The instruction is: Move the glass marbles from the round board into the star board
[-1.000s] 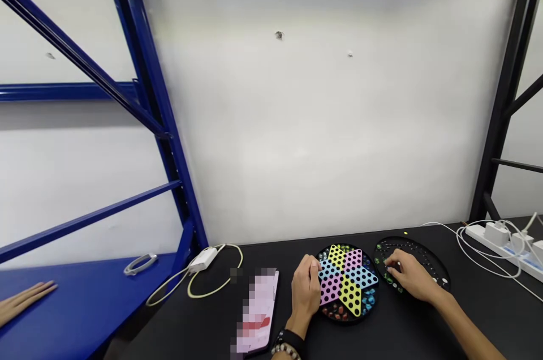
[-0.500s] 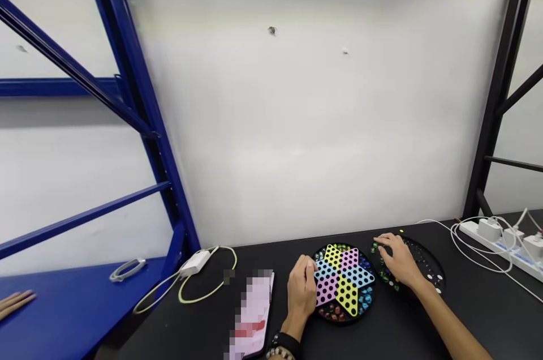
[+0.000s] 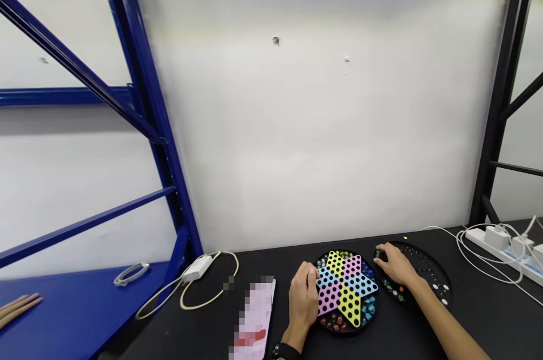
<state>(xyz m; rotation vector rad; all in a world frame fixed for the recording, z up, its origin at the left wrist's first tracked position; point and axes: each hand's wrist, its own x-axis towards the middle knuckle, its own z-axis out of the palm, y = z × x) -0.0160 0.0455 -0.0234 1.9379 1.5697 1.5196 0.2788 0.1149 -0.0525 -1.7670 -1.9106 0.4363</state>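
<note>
Since the marbles sit in the black tray [image 3: 428, 276] just right of the star board [image 3: 346, 291], my right hand [image 3: 394, 265] is way closer, fingers curled down on the tray's left edge; can't tell if it's got one pinched tbh. Left hand [image 3: 304, 299] loosely cups the board's left rim.

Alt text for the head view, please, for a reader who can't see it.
At a black table, the left hand rests on the edge of a round star-patterned board while the right hand reaches into a black tray of marbles. A phone and charger lie to the left, a power strip to the right.
</note>
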